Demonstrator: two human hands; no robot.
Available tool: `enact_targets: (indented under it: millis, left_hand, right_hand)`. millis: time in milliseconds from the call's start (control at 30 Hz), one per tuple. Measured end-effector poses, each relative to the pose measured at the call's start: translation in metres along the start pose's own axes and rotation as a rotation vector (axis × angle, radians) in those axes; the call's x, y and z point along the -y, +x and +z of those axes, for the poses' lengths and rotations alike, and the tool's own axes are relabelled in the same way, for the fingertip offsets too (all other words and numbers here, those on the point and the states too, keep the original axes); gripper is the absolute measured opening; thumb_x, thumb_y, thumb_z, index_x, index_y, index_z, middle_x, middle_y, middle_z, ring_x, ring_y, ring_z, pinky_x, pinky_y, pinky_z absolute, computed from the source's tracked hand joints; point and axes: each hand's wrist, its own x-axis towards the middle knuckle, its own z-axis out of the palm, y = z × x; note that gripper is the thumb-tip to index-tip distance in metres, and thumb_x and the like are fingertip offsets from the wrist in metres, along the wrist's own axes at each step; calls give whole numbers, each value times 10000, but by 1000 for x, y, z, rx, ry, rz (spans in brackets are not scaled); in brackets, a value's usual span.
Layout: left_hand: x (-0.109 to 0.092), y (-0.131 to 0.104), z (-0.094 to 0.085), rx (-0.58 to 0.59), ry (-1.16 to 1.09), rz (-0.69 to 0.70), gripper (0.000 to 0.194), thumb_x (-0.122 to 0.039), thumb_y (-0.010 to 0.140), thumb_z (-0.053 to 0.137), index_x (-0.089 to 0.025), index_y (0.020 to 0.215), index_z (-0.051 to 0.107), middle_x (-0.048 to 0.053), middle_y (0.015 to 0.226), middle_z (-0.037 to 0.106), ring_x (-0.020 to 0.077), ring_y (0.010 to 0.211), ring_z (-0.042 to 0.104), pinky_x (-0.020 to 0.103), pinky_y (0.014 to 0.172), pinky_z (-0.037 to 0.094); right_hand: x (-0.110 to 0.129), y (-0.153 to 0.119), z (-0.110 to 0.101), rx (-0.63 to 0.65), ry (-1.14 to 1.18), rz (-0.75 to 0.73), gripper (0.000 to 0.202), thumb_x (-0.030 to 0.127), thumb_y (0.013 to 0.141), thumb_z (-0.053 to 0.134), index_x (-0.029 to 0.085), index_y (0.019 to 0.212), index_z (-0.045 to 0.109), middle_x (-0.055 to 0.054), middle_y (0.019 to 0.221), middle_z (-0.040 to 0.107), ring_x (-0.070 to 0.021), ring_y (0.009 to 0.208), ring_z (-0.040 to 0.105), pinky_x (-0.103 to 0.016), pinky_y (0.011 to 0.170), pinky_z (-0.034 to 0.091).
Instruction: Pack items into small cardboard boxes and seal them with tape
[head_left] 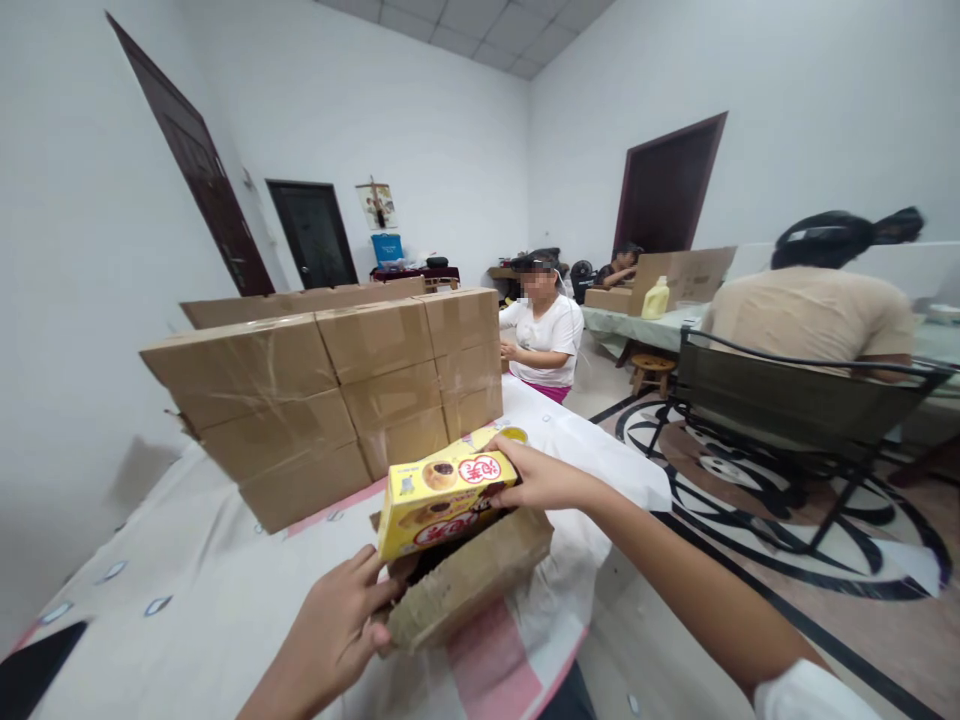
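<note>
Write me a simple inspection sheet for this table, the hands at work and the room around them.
Surface: wrinkled white tablecloth with pink patches.
Things in use: yellow box, tilted, its lower part hidden behind the near wall of an open cardboard box.
Clutter: stack of cardboard boxes beyond them; round yellow item, partly hidden.
Hands: left hand grips the cardboard box's end; right hand holds the yellow box.
Cables: possibly one beside the person in white; too small to tell.
Surroundings: person in a tan shirt on a chair; wooden stool; dark doors.
</note>
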Motion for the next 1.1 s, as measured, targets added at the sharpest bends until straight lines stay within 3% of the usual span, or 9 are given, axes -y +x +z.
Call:
enact_targets:
  millis: [133,233,300,367,500,700,867,967,1100]
  left_hand:
    - [5,-11,5,-98,150,12,728,-830,838,356,-316,1184,737,116,1322,674,278,933,716,332,674,603]
    - [13,-29,25,-196,-2,-100,738,-790,880,302,-346,1376,618,76,1586,438,330,1215,650,363,852,618]
    - [16,-39,43,-293,-147,-237,824,-816,869,208,-328,1431,560,57,1610,397,361,1369,523,429,1011,558]
    - [15,-46,60,-419,-288,-365,906,-850,839,166,-294,1455,530,68,1577,450,370,1439,430,493,1125,459]
    - [9,-49,83,-577,-490,-473,933,-873,821,224,-252,1432,557,102,1523,520,375,1439,430,554,1208,311]
    - [3,-39,84,-639,-598,-530,911,-878,814,296,-243,1387,607,102,1520,524,386,1426,444,554,1169,371]
    - [8,-38,84,-649,-599,-577,892,-866,824,304,-235,1364,631,103,1476,572,382,1424,448,560,1188,335]
    - [12,-41,91,-653,-598,-574,910,-873,818,298,-231,1376,622,99,1491,558,381,1444,419,550,1200,320]
    - [13,-45,100,-647,-587,-600,952,-893,799,282,-213,1366,633,114,1511,535,393,1366,513,498,1112,469]
  right_hand:
    - [-1,-12,-1,-46,110,-25,473,184,748,735,231,1125,453,-29,1147,610,-215,1059,592,-307,865,473]
    - [0,-19,-4,-92,103,-31,434,169,769,707,234,1110,446,-27,1128,609,-215,1058,591,-307,862,467]
    - [-1,-21,-5,-106,73,-22,437,156,760,700,234,1105,444,-21,1089,608,-211,1020,592,-300,838,464]
    - [-2,-20,-5,-99,17,-9,454,146,745,699,230,1111,443,-18,1063,605,-208,987,589,-292,815,457]
    - [0,-11,0,14,-228,10,427,155,737,707,221,1084,466,-22,1038,626,-212,957,594,-270,775,419]
    - [6,15,4,225,-546,17,416,299,777,723,205,1100,479,-30,962,646,-184,794,590,-236,608,342]
    - [4,34,-2,360,-617,-15,465,344,739,766,199,1136,573,-58,1042,686,-212,864,625,-245,644,390]
    - [5,29,-3,384,-642,-22,405,333,773,751,209,1145,650,-66,1114,710,-233,950,643,-264,704,414]
    - [8,6,-1,330,-635,-104,290,317,831,717,224,1104,686,-40,1082,735,-218,952,661,-262,706,412]
